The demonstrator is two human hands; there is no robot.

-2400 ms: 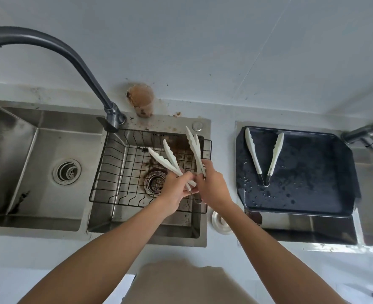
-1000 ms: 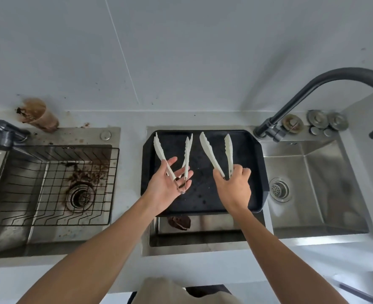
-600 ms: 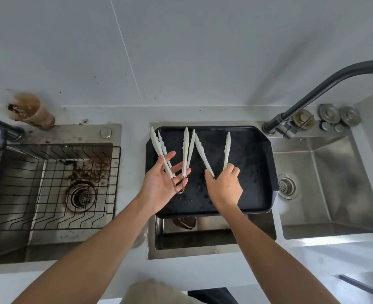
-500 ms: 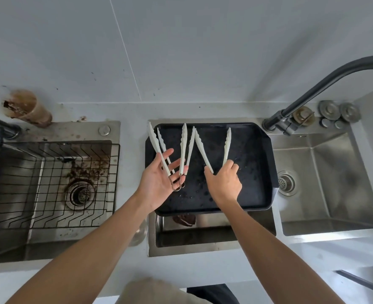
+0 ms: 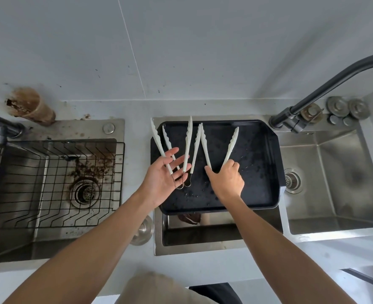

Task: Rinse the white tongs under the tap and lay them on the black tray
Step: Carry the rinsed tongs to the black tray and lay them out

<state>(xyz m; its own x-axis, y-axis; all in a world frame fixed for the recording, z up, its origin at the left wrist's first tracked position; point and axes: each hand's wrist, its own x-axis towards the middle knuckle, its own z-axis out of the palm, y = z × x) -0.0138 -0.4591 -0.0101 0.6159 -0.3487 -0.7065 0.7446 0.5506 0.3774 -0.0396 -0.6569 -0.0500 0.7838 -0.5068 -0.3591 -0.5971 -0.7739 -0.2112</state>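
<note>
Three white tongs [image 5: 219, 149] over black tray [image 5: 257, 172]. Left hand [image 5: 162, 176] splayed open beneath two pairs; right hand [image 5: 227, 179] clenched on third pair's hinge end.

Three pairs of tongs [image 5: 219, 150] fan across a tray [image 5: 255, 172] set between two sinks [image 5: 334, 183]; a rack [image 5: 49, 183] sits in the left one.
</note>
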